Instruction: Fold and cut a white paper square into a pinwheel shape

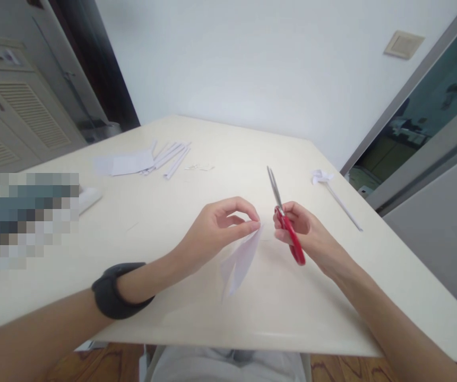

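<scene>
Here I see both arms reaching out over the cream table [152, 212], coming in from the bottom corners and meeting near the middle. The left arm wears a dark band [114, 291] at the wrist. The left hand [212, 231] is curled, knuckles up, and its thumb and first fingers are pinched together on the top corner of a folded white paper [240, 262]. The paper hangs down from that pinch, just over the table, and looks a bit blurry. The right hand [305, 236] sits just beside it, to the right, a little apart from the paper. Its fingers are wrapped tight around the red handles of the scissors [286, 220]. The blades point up and away from me, and they look closed or nearly closed. Far back on the left lie flat white sheets and paper strips [148, 159]. On the right, well apart from the hands, lies a long thin paper stick with a curled end [337, 199].
</scene>
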Demonstrator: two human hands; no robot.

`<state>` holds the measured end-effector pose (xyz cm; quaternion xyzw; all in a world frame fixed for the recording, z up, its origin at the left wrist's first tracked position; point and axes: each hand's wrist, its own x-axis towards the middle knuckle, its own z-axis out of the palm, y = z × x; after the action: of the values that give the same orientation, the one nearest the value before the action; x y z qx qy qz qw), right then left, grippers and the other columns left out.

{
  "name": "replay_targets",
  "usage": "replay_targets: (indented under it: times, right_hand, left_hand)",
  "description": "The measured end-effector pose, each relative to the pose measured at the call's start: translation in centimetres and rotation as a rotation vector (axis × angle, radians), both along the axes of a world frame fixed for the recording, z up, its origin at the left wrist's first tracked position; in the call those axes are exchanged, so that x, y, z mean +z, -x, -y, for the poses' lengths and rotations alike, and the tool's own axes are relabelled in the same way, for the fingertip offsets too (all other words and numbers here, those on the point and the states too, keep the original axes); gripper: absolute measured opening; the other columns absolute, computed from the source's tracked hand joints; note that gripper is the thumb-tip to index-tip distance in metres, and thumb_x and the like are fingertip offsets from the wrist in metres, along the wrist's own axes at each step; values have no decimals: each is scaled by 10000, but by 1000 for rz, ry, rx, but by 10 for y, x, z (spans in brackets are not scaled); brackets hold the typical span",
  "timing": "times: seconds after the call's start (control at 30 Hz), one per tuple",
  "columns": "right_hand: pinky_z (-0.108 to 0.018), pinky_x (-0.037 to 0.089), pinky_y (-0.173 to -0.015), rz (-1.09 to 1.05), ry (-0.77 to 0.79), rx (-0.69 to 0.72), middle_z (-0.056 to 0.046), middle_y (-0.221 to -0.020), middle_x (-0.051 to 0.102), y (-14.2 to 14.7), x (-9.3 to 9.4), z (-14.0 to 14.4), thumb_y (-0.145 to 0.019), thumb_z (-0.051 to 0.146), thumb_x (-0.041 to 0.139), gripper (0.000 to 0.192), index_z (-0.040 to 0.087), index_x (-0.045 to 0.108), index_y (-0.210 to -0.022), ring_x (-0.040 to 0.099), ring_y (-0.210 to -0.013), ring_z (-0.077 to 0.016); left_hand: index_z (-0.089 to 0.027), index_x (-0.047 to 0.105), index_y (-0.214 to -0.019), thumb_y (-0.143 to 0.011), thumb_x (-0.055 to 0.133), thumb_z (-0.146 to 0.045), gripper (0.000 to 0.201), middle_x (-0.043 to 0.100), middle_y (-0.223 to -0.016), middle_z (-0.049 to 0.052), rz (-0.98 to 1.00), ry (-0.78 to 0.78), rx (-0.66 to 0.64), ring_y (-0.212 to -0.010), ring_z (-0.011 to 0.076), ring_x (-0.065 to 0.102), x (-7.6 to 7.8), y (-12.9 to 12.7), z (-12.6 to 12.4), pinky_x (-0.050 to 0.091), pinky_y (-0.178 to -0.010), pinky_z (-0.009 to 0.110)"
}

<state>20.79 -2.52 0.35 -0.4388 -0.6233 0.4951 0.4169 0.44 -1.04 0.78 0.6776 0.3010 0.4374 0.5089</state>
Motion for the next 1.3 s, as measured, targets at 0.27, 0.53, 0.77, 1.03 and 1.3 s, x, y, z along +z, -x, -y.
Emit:
replay_targets:
  times: [0.27, 0.53, 0.77, 1.03, 1.3]
  right_hand:
    - [-266, 363, -567, 254, -148, -53, 39, -761, 431, 11, -12, 8, -829, 383, 522, 236, 245, 356, -925, 384, -601, -124]
    - [-311, 402, -656, 463, -261, -135, 18, -795, 481, 26, -6, 19, -744, 227, 597, 284, 236, 371, -916, 455, -700, -163]
    - [-315, 423, -675, 483, -352, -206, -28, -905, 529, 25, -10, 19, -706, 179, 612, 333, 225, 375, -935, 493, -789, -184]
    - [-312, 426, -655, 546, -402, -224, -40, -930, 523, 27, -11, 21, -740, 225, 588, 294, 224, 382, -949, 499, -803, -188]
    - [-305, 426, -642, 546, -397, -230, -36, -924, 536, 28, -11, 22, -726, 217, 610, 321, 226, 375, -945, 507, -779, -180]
  left_hand:
    - [-185, 591, -778, -782, 627, -279, 100, 585, -835, 14, -6, 69, 4, -773, 146, 545, -1, 0, -1, 430, -720, 264]
    - [-184, 619, -795, -804, 603, -248, 67, 621, -849, 20, 28, 95, -47, -791, 149, 584, -3, 0, -2, 454, -719, 258]
    - [-183, 614, -789, -811, 599, -240, 62, 619, -819, 10, 62, 120, -46, -788, 145, 593, -3, 0, -1, 449, -718, 249]
    - [-186, 599, -780, -806, 590, -212, 37, 631, -871, 18, 49, 136, -15, -819, 156, 599, -2, -1, 0, 450, -753, 261]
    - [-179, 601, -818, -827, 568, -183, 34, 619, -864, 8, 77, 147, -59, -826, 137, 589, -4, 0, 0, 440, -755, 237]
